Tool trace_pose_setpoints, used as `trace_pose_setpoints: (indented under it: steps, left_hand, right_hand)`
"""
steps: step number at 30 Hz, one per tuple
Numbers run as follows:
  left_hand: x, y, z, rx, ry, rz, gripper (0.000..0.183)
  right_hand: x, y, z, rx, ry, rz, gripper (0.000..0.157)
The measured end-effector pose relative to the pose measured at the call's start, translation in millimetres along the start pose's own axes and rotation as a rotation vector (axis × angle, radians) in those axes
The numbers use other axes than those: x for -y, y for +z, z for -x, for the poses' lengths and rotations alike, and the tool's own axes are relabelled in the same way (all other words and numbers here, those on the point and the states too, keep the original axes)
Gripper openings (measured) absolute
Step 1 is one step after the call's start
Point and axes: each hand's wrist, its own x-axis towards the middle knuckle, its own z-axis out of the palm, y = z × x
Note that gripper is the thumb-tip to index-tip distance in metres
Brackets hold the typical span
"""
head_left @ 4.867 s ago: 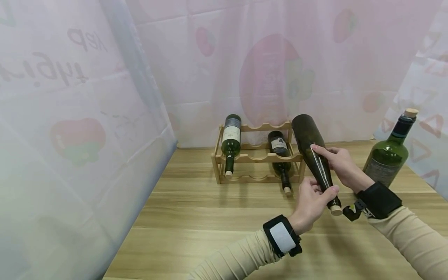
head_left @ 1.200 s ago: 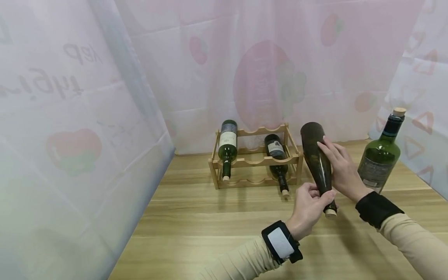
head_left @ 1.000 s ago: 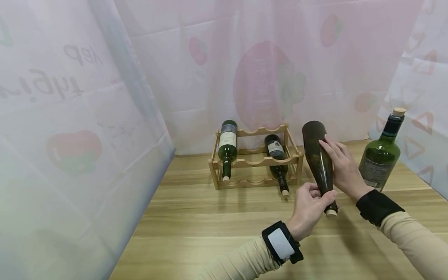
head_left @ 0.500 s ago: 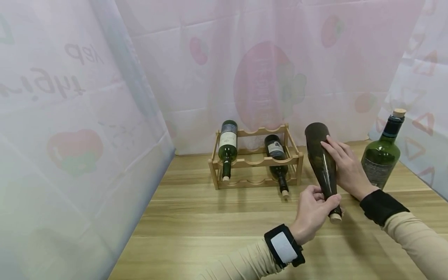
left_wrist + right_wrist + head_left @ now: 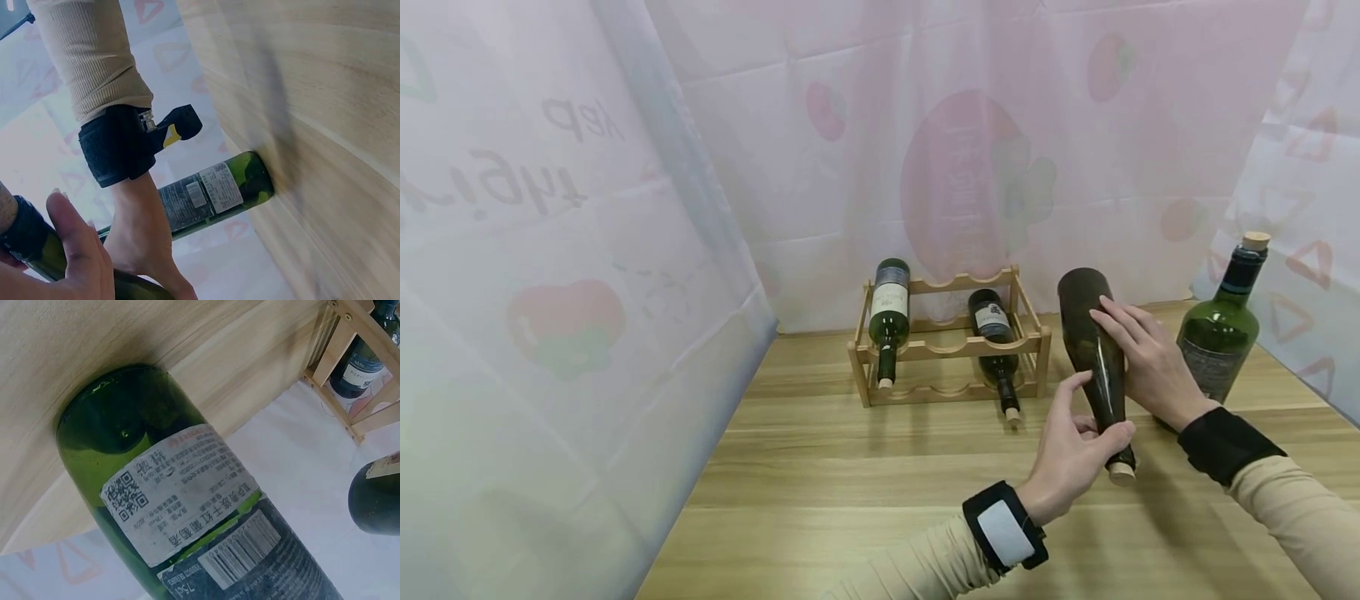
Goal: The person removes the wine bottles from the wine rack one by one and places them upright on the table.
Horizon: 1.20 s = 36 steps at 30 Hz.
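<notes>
A dark wine bottle [image 5: 1086,333] is held tilted in the air, base up and away, its corked neck low toward me. My left hand [image 5: 1070,457] holds the neck between thumb and fingers, with the index finger stretched up along the glass. My right hand [image 5: 1153,367] grips the body from the right; its thumb is hidden behind the bottle. In the left wrist view the same bottle's neck [image 5: 45,250] lies past the left thumb. Just left of the bottle stands a two-tier wooden wine rack [image 5: 951,348].
A green wine bottle [image 5: 1217,337] stands corked at the right, partly behind the right hand; its back label [image 5: 181,494] shows in the right wrist view. The rack holds one bottle [image 5: 890,312] at upper left and another [image 5: 992,333] at lower right. Printed curtains surround the table [image 5: 820,467].
Over the last seconds the bottle has shifted away from the rack and stands steeper. My right hand now lies further round its side. My left index finger has just straightened up along the glass.
</notes>
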Motion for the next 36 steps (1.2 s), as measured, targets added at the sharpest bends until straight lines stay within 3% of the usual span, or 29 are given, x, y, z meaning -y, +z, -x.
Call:
trace_pose_setpoints:
  steps: [3,5,7,8,12,14,19,22,27,30,36]
  left_hand:
    - [1.1,-5.1,-1.6,0.080,0.092,-0.105,0.038]
    - [0.2,-8.5,-2.9,0.123,0.134,-0.142,0.029]
    - [-1.4,-13.0,-4.7,0.156,0.162,-0.190,0.028]
    - [-2.4,-15.4,-5.6,0.168,0.167,-0.206,0.027]
    - [-6.9,-24.4,-9.7,0.210,0.163,-0.270,0.027]
    - [-9.3,-27.5,-11.9,0.236,0.145,-0.286,0.028]
    - [-13.1,-33.2,-16.6,0.346,0.116,-0.250,0.044]
    - [-13.3,-37.2,-17.8,0.395,0.183,-0.366,0.053]
    - [-13.9,-41.6,-17.9,0.387,0.396,-0.703,0.061]
    - [-15.6,-42.0,-16.8,0.361,0.500,-0.791,0.059]
    - [-18.7,-38.6,-17.3,0.260,0.651,-0.860,0.054]
  right_hand:
    - [-1,-0.5,-1,-0.005,-0.028,0.005,0.049]
    - [-1,-0.8,-1,-0.008,-0.048,0.001,0.058]
    - [-1,-1.2,-1,-0.012,-0.063,0.016,0.044]
    - [-1,-1.5,0,-0.014,-0.066,0.019,0.042]
    - [-1,-3.9,3,-0.016,-0.059,0.028,0.070]
    - [0,-5.2,4,-0.017,-0.052,0.020,0.076]
    - [1,-6.1,2,-0.012,-0.048,0.012,0.074]
    - [2,-6.6,0,-0.013,-0.048,0.017,0.071]
    - [4,-7.9,-2,-0.018,-0.034,0.011,0.072]
    - [6,-8.7,-4,-0.017,-0.028,0.002,0.075]
    - [10,-11.8,-7,-0.001,0.005,-0.015,0.083]
